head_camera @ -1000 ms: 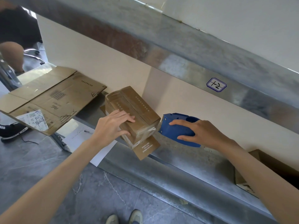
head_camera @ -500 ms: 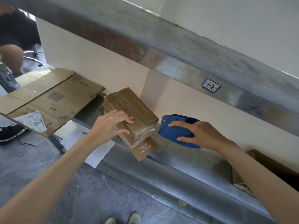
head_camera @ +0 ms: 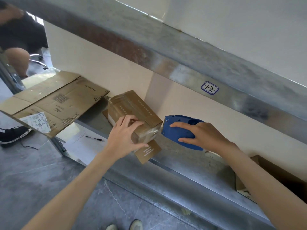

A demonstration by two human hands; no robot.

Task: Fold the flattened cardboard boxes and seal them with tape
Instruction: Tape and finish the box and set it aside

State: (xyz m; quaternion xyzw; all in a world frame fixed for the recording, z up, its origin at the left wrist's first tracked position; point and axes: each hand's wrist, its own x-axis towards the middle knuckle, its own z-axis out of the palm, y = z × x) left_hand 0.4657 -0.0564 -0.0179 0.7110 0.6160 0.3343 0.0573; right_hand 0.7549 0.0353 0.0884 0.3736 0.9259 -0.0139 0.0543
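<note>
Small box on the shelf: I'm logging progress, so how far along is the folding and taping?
Done: the small box is folded up, with clear tape shining along its top and near end. In hand: the left hand grips it while the right hand holds the blue tape dispenser at that end. Left: a brown flap pokes out under the box, and the large flat cardboard further left lies unfolded.

Left hand [head_camera: 123, 138] gripping taped box [head_camera: 134, 113], right hand [head_camera: 201, 135] holding blue tape dispenser [head_camera: 179, 130]
</note>
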